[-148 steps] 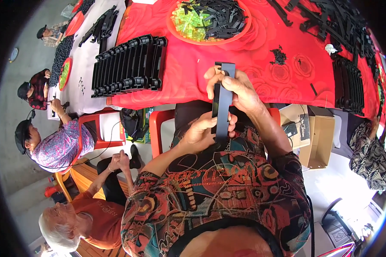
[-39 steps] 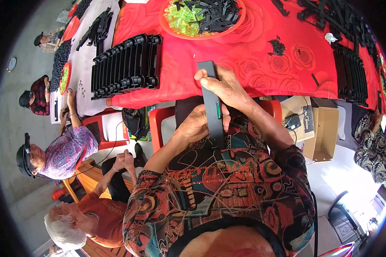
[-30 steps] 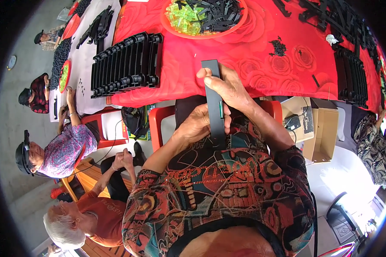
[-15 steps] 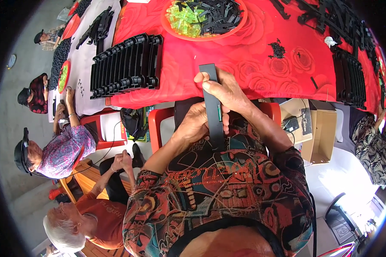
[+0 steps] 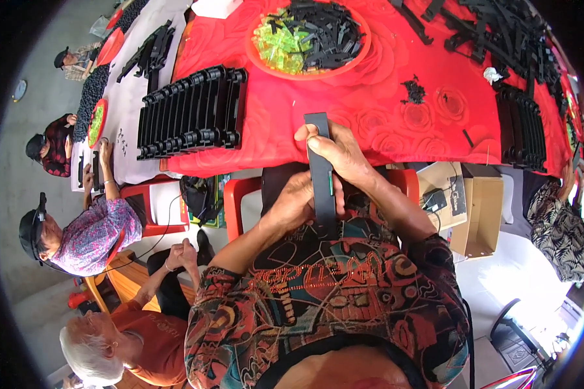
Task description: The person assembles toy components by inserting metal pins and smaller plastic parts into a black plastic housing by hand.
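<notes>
Between my two hands, over my lap at the table's near edge, stands a long black plastic bar [image 5: 322, 170] with a small green strip on its right side. My right hand [image 5: 339, 153] grips its upper end, the thumb laid across the front face. Lower down, my left hand [image 5: 296, 198] wraps round it from the left, with fingertips showing past the right side. Ahead and to the left, a stack of similar black bars [image 5: 191, 111] lies on the red tablecloth [image 5: 279, 136].
A red basin [image 5: 308, 76] of yellow-green clear pieces and black parts sits farther back. Small black bits [image 5: 413, 91] lie to the right, near another bar stack [image 5: 521, 128]. Open cardboard box [image 5: 479, 217] stands below. Several people sit around, one in an orange shirt [image 5: 152, 347] at left.
The table and its contents sit slightly lower in the picture. My hands and the bar have shifted down a little too, with both grips kept.
</notes>
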`<state>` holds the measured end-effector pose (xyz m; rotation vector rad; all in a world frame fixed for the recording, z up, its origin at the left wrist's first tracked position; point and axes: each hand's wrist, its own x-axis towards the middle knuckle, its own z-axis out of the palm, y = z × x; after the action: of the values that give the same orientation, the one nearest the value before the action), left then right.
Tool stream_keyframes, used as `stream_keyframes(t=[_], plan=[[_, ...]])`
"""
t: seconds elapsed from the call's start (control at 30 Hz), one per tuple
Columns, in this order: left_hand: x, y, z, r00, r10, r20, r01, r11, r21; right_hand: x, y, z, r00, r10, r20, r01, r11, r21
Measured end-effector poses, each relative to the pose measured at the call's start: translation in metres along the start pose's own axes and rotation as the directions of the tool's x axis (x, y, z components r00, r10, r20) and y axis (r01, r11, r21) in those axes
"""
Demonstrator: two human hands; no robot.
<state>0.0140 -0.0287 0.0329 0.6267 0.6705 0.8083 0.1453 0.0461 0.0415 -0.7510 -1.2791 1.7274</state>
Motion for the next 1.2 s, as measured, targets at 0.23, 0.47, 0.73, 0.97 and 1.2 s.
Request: stream_keyframes(t=[0.23, 0.47, 0.73, 0.97, 1.2], plan=[[-0.006, 0.005, 0.002, 0.995, -0.084, 0.061, 0.09, 0.991, -0.1, 0.011, 0.004, -0.024, 0.972, -0.049, -0.231, 0.092, 0.98, 0.176], [-0.003, -0.002, -0.02, 0.962, 0.072, -0.264, -0.039, 0.991, 0.128, 0.017, 0.028, -0.054, 0.986, 0.047, -0.159, -0.008, 0.97, 0.241], [-0.001, -0.007, -0.041, 0.86, 0.212, -0.464, -0.162, 0.976, 0.144, 0.015, 0.025, -0.064, 0.938, 0.044, -0.343, 0.053, 0.962, 0.267], [0.005, -0.004, -0.053, 0.827, 0.212, -0.521, -0.173, 0.977, 0.123, 0.021, -0.02, -0.051, 0.97, 0.011, -0.241, -0.057, 0.982, -0.182], [0.006, -0.004, -0.054, 0.809, 0.212, -0.548, -0.147, 0.976, 0.16, 0.076, -0.036, -0.065, 0.914, -0.329, -0.238, 0.094, 0.743, -0.663]])
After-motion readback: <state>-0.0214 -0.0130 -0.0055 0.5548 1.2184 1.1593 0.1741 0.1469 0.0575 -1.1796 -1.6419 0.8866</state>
